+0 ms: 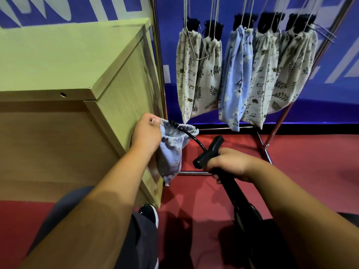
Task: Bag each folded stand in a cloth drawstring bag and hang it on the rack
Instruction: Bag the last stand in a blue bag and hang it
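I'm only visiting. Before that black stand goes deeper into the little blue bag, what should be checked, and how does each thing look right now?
1. Left hand pinches the blue bag at its rim: ok.
2. Bag mouth open toward the stand: ok, though partly gathered.
3. Right hand grips the black stand firmly: ok.
4. Stand's thin curved end is inside the mouth: ok, only the tip is in.
5. Drawstring clear of the stand: cannot tell.
6. Free spot on the rack beside the hanging bags: cannot tell, the top bar is out of view.
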Action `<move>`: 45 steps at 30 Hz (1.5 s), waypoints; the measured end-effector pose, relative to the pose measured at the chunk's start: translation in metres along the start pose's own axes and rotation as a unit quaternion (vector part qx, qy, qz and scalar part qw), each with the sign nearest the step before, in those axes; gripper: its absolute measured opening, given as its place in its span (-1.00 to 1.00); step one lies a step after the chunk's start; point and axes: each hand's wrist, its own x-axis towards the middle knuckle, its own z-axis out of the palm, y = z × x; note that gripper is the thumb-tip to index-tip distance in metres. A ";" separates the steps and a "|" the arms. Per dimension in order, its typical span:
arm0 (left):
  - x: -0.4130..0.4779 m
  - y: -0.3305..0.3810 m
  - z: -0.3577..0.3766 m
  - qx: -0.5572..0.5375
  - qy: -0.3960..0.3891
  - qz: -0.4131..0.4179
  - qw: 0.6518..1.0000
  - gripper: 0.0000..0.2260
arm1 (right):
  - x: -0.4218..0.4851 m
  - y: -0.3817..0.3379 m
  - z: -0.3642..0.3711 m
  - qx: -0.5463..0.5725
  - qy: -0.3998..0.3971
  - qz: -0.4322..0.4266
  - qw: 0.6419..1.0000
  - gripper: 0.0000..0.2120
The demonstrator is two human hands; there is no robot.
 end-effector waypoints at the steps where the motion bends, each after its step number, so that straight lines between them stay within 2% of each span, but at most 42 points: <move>1: -0.001 0.002 -0.001 0.001 0.003 0.003 1.000 -0.87 | -0.001 0.000 0.000 -0.006 -0.004 0.006 1.000 -0.85; 6: -0.009 0.013 -0.007 0.022 -0.007 0.063 0.998 -0.89 | 0.001 0.002 0.002 -0.017 -0.007 0.044 0.999 -0.93; 7: -0.011 0.015 -0.008 0.022 -0.026 0.078 0.996 -0.89 | 0.000 0.001 0.002 -0.018 -0.008 0.050 0.999 -0.96; 9: -0.015 0.018 -0.005 0.010 -0.088 0.112 0.990 -0.88 | 0.002 0.001 0.003 -0.015 -0.003 0.050 0.999 -0.90; 15: -0.030 0.015 0.016 0.021 -0.228 0.199 0.953 -0.91 | 0.000 -0.009 0.011 0.006 0.023 0.012 1.000 -0.97; 17: -0.033 0.013 0.024 0.026 -0.213 0.185 0.959 -0.92 | -0.001 -0.012 0.016 0.011 0.021 0.004 1.000 -0.97; 19: -0.034 0.011 0.030 0.042 -0.162 0.151 0.974 -0.93 | -0.003 -0.014 0.022 -0.009 0.019 -0.003 1.000 -0.94; 25: -0.029 0.010 0.039 0.116 -0.085 0.107 0.984 -0.87 | -0.005 -0.019 0.029 -0.129 -0.003 0.012 0.992 -0.79; 30: -0.031 0.012 0.049 0.027 -0.160 0.097 0.982 -0.88 | -0.005 -0.019 0.032 -0.142 -0.023 0.029 0.989 -0.84; 33: -0.034 0.016 0.051 -0.026 -0.222 0.122 0.967 -0.90 | -0.005 -0.015 0.028 -0.095 -0.036 0.041 0.994 -0.83; 36: -0.036 0.020 0.047 -0.054 -0.252 0.139 0.956 -0.91 | 0.000 -0.013 0.019 -0.043 -0.034 0.052 0.997 -0.86; 42: -0.043 0.025 0.033 -0.025 -0.312 0.183 0.932 -0.93 | 0.010 -0.005 0.003 0.048 -0.019 0.109 0.993 -0.83; 44: -0.043 0.023 0.030 0.021 -0.309 0.212 0.927 -0.96 | 0.012 -0.005 0.003 0.060 -0.010 0.124 0.990 -0.81; 45: -0.044 0.022 0.028 0.057 -0.311 0.221 0.923 -0.90 | 0.014 -0.005 0.003 0.067 -0.009 0.128 0.989 -0.80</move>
